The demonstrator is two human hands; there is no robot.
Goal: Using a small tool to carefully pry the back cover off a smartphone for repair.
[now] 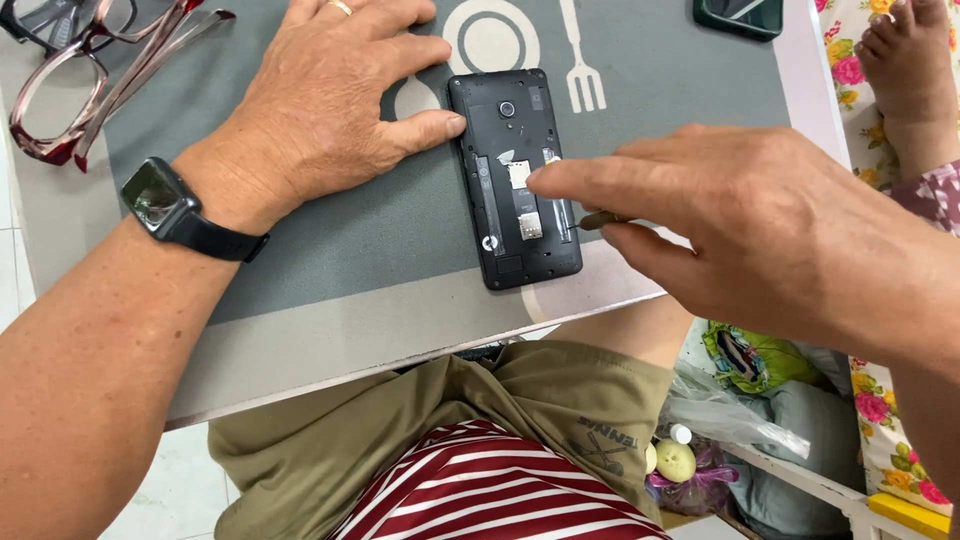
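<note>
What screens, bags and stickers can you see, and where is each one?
Smartwatch: left wrist, dark square screen, black band.
Second phone: top edge of mat, dark glossy screen.
Open phone: mid-mat, black, small white stickers inside.
Plastic bag: below table, right, clear, crumpled.

Home: dining placemat (330,240), floral bedding (880,400).

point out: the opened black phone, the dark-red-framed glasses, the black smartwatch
Opened black phone with its back cover off (497,215): head view, lower left of its bare back.
Dark-red-framed glasses (62,143): head view, lens rim.
Black square smartwatch (153,193): head view, screen face, on left wrist.
</note>
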